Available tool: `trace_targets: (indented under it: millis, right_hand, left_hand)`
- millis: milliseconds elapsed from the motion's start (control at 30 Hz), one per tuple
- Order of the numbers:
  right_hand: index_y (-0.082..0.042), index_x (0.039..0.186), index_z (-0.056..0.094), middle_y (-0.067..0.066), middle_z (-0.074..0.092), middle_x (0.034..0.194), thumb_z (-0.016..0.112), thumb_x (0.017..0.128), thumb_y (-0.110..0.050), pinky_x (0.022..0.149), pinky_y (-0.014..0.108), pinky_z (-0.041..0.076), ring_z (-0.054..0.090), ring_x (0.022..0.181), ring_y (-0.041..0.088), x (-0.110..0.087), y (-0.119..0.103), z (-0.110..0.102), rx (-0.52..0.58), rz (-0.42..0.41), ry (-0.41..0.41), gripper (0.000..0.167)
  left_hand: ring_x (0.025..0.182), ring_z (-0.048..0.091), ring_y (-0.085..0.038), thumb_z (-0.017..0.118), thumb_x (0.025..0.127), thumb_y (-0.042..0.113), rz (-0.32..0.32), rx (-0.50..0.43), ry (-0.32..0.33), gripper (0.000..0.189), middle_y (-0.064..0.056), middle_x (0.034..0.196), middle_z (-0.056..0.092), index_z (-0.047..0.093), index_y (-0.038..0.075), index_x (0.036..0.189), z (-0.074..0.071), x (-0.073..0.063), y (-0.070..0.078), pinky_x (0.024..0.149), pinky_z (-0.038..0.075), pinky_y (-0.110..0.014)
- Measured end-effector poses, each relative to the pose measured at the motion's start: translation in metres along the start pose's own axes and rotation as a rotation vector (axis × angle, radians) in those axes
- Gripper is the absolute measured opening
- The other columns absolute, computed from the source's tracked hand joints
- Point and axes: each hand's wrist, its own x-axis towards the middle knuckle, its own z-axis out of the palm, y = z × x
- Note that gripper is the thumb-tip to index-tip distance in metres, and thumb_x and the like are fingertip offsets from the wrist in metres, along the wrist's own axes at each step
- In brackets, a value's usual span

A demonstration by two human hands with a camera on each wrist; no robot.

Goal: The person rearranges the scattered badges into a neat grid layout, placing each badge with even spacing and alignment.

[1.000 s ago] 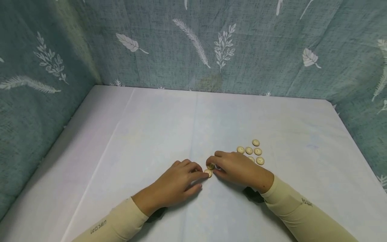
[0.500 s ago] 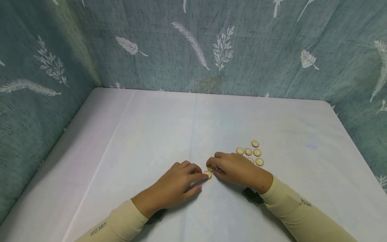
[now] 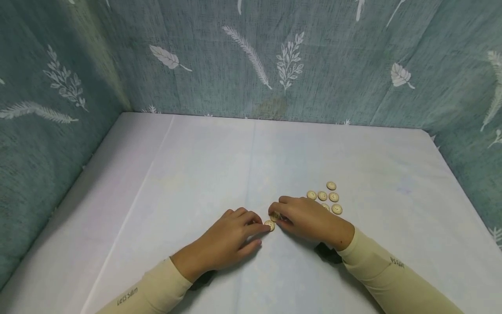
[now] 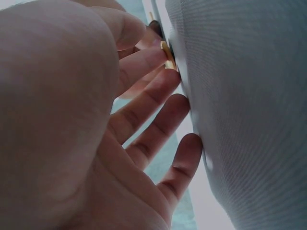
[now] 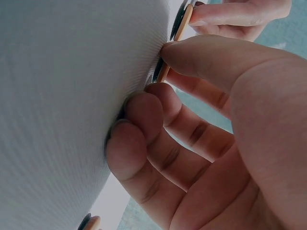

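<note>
Near the middle of the white table, my left hand [image 3: 223, 242] rests with its index fingertip on a pale wooden button [image 3: 269, 225]. Its other fingers extend loosely against the tabletop in the left wrist view. My right hand [image 3: 310, 218] pinches a second wooden button [image 3: 275, 216] between thumb and fingers, just beyond the first one. In the right wrist view, the pinched button [image 5: 164, 73] is seen edge-on, partly hidden by the thumb. The button under the left fingertip [image 5: 183, 23] shows above it.
Several more wooden buttons [image 3: 322, 196] lie in a loose group behind my right hand, one partly covered by it. The white tabletop [image 3: 188, 174] reaches back to a green leaf-patterned cloth [image 3: 219, 78], which also hangs at the left and right sides.
The button pinched by my right hand has shifted very slightly to the right. My left hand stays at its button. The head view has moved a little.
</note>
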Motion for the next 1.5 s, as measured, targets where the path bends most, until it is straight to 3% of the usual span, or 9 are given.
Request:
trace_targets:
  millis: [933,1200,1500]
  right_hand:
    - [-0.015,0.105,0.066,-0.005,0.063,0.083,0.070,0.091,-0.014,0.057,0.018,0.042,0.050,0.061,0.002,0.0010,0.0004,-0.0036,0.014,0.062,-0.022,0.015]
    - [-0.014,0.107,0.060,-0.010,0.052,0.063,0.067,0.093,-0.015,0.051,0.019,0.036,0.042,0.054,0.001,0.0001,0.0041,-0.0014,0.064,0.073,-0.048,0.015]
    - [-0.014,0.106,0.058,-0.010,0.048,0.059,0.066,0.093,-0.017,0.049,0.018,0.033,0.039,0.051,0.001,-0.0009,0.0046,-0.0027,0.033,0.056,-0.055,0.015]
  left_hand:
    - [0.109,0.056,-0.013,0.063,0.098,0.035,-0.003,-0.001,0.005,0.032,0.007,0.118,0.064,0.069,0.026,0.128,-0.0036,0.0017,0.0011,0.084,0.045,-0.036]
    - [0.109,0.056,-0.013,0.064,0.098,0.035,-0.002,0.011,0.008,0.032,0.007,0.119,0.064,0.069,0.026,0.128,-0.0027,0.0025,0.0006,0.085,0.045,-0.036]
    - [0.109,0.056,-0.012,0.063,0.098,0.036,-0.006,-0.001,-0.003,0.032,0.007,0.119,0.063,0.069,0.026,0.128,-0.0022,0.0027,0.0009,0.084,0.045,-0.036]
